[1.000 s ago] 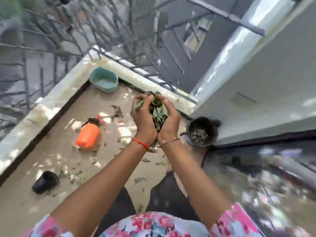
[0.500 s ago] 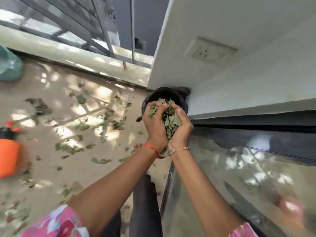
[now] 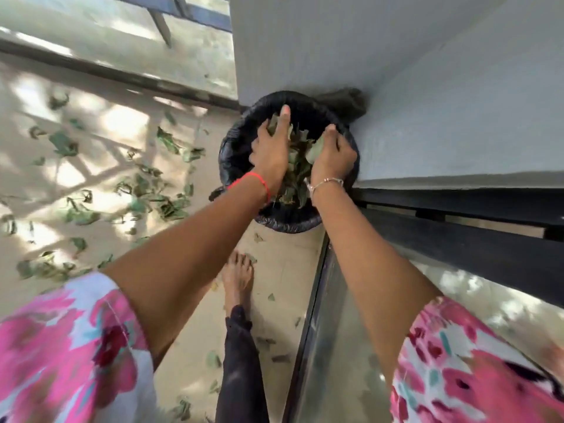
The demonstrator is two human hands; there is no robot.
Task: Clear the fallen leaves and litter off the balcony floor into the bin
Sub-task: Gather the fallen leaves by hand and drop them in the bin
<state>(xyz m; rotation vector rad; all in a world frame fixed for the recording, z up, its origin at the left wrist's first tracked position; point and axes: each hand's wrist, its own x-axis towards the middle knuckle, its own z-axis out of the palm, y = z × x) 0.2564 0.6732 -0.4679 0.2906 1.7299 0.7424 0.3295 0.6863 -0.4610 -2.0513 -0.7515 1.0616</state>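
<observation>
A round bin lined with a black bag [image 3: 235, 141] stands on the balcony floor in the corner against the wall. Both my hands are over its mouth with a bunch of green and dry leaves [image 3: 296, 169] between them. My left hand [image 3: 270, 151] presses the bunch from the left, one finger stretched straight up. My right hand [image 3: 334, 154] curls its fingers over the leaves from the right. The lower leaves hang down into the bin. Many loose leaves [image 3: 146, 190] lie scattered on the floor to the left.
A grey wall [image 3: 427, 102] rises right behind the bin. A dark sliding-door frame with glass [image 3: 320, 331] runs along the right. My bare foot [image 3: 238, 276] stands just before the bin. The raised ledge with railing posts [image 3: 122, 41] borders the far side.
I have moved from the middle of the balcony to the bin. My hands, cupped tight round the leaves before, are now lowered over the bin's mouth and have spread slightly apart.
</observation>
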